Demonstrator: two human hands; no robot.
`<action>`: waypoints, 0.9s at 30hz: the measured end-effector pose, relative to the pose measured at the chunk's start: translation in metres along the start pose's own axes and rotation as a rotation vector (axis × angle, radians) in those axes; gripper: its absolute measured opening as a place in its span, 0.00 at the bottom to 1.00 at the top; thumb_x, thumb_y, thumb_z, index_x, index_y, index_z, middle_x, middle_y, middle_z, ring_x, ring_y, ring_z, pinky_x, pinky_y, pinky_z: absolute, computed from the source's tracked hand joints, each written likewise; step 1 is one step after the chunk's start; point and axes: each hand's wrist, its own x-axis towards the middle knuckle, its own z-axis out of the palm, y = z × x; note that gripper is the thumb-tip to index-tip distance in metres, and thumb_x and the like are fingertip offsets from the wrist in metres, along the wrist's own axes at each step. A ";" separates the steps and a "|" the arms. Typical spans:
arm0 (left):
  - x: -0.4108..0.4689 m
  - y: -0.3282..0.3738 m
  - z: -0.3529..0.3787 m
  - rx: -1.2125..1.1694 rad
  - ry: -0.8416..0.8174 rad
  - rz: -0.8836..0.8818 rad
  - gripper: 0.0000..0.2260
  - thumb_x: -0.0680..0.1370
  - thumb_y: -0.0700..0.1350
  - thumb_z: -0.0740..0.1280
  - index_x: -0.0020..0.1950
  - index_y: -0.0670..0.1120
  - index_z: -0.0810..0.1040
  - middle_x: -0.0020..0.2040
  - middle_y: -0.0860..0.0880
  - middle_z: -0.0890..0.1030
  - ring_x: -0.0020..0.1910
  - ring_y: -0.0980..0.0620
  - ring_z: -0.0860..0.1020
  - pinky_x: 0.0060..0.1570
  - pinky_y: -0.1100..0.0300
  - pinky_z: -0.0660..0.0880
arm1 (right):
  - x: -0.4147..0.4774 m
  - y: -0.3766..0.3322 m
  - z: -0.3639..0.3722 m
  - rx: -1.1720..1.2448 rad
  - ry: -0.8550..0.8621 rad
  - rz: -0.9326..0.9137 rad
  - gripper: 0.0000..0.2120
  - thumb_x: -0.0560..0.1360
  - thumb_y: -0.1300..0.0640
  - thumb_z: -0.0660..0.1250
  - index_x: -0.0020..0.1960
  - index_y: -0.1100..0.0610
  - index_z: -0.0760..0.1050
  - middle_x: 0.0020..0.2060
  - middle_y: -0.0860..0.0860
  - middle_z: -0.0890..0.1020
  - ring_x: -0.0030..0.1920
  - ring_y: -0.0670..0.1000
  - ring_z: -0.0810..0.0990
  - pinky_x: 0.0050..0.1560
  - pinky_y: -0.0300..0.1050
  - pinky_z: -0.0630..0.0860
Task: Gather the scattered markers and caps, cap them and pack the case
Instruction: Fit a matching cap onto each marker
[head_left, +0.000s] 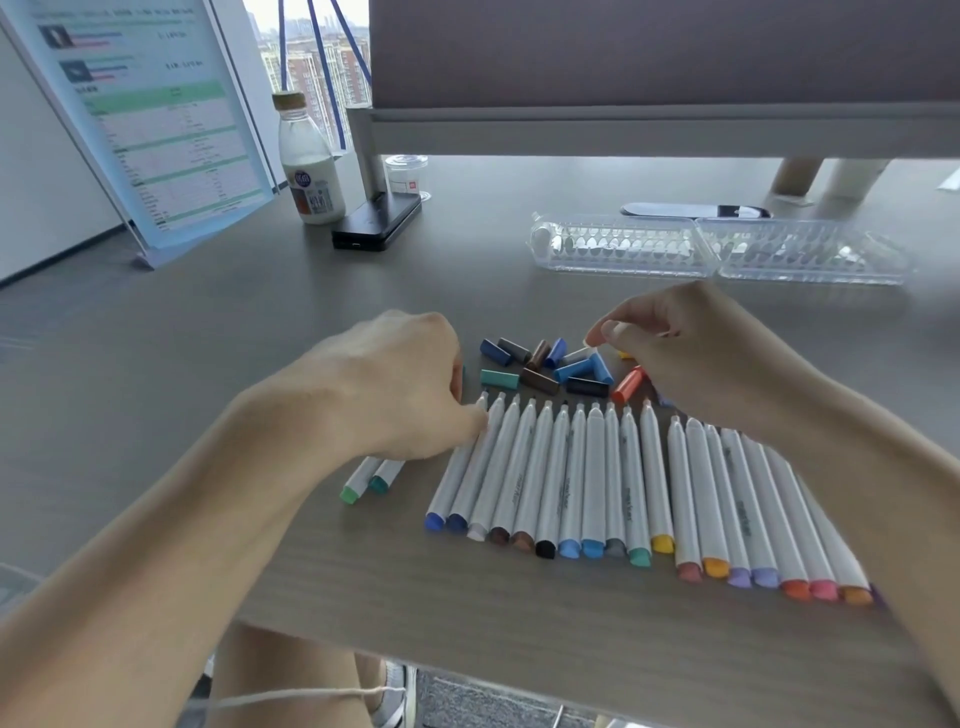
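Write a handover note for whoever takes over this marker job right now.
Left hand: lies over two green-ended markers; its grip is hidden.
Right hand: pinches a pale cap at the loose caps.
The row of markers lies in front of the caps, far tips uncapped. The clear case stands open behind.
Done: gathering. Left: capping, packing.
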 end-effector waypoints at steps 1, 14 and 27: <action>0.000 0.001 0.001 0.034 -0.015 -0.010 0.16 0.75 0.60 0.71 0.37 0.49 0.82 0.34 0.52 0.82 0.36 0.50 0.82 0.40 0.52 0.83 | 0.000 0.000 0.000 0.000 -0.001 -0.006 0.12 0.83 0.55 0.61 0.50 0.46 0.84 0.36 0.50 0.85 0.37 0.62 0.85 0.38 0.53 0.82; 0.009 -0.008 -0.005 -0.138 0.066 0.006 0.16 0.75 0.56 0.68 0.35 0.45 0.82 0.33 0.50 0.82 0.35 0.49 0.80 0.38 0.54 0.80 | 0.001 -0.005 0.008 -0.148 -0.152 -0.139 0.10 0.83 0.50 0.61 0.56 0.41 0.81 0.65 0.40 0.79 0.63 0.48 0.77 0.61 0.49 0.72; 0.048 -0.030 0.021 -1.013 0.195 0.290 0.16 0.83 0.36 0.62 0.36 0.43 0.75 0.30 0.48 0.68 0.30 0.52 0.63 0.29 0.65 0.61 | 0.004 -0.006 0.017 -0.187 -0.256 -0.115 0.16 0.85 0.52 0.54 0.61 0.44 0.79 0.60 0.45 0.81 0.59 0.47 0.77 0.60 0.48 0.73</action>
